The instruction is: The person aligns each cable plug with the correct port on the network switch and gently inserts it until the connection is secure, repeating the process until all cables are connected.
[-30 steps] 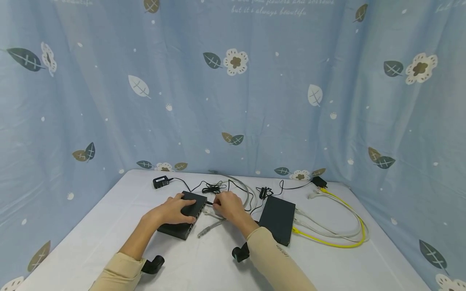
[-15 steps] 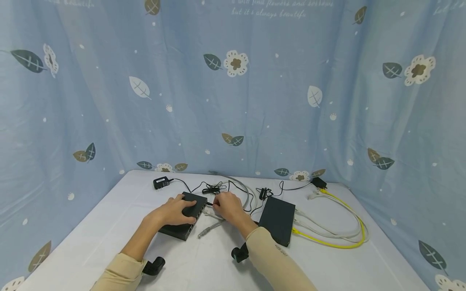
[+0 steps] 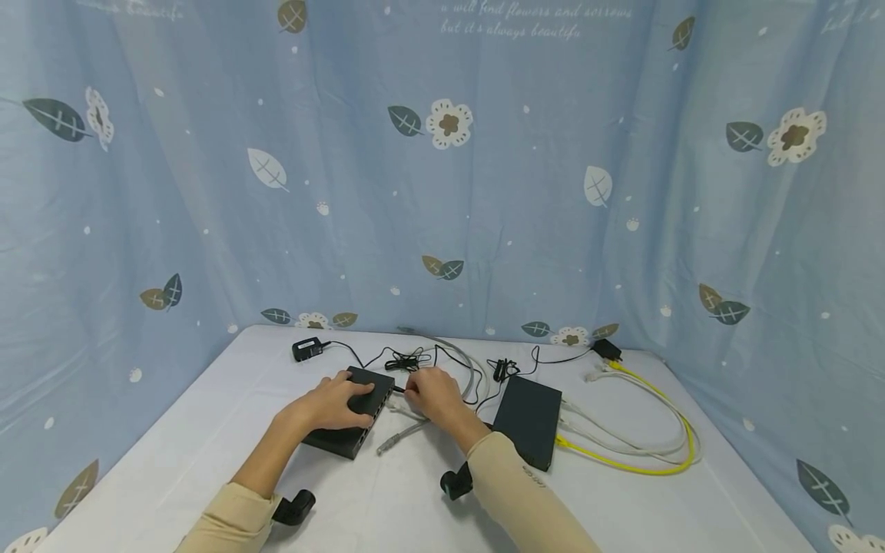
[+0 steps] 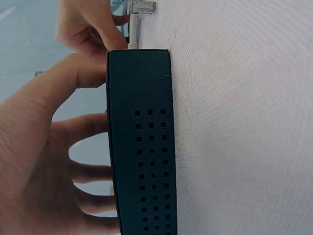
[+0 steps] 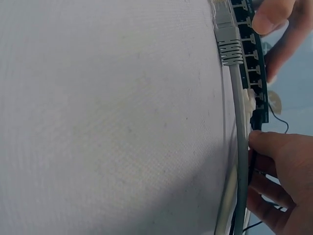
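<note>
A black network switch [image 3: 376, 378] lies at a slant on the left of the white table, its row of ports facing right. My left hand [image 3: 330, 405] rests on it, fingers spread over the top and thumb near the port edge. Just off the switch's far right corner, my right hand [image 3: 435, 392] pinches a thin black power plug [image 5: 257, 125], whose tip meets the port side. How deep it sits cannot be seen. Beneath and beside the right hand, a grey network cable [image 5: 237, 98] ends in a clear connector near the ports, alongside white cable.
To the right lies a second black switch [image 3: 528, 422] with white cables and a yellow cable [image 3: 625, 462] at its right side. Black power adapters stand at the back left [image 3: 307, 349] and back right [image 3: 607, 350]. Bundled black cord [image 3: 404, 362] lies behind the hands. A curtain hangs behind.
</note>
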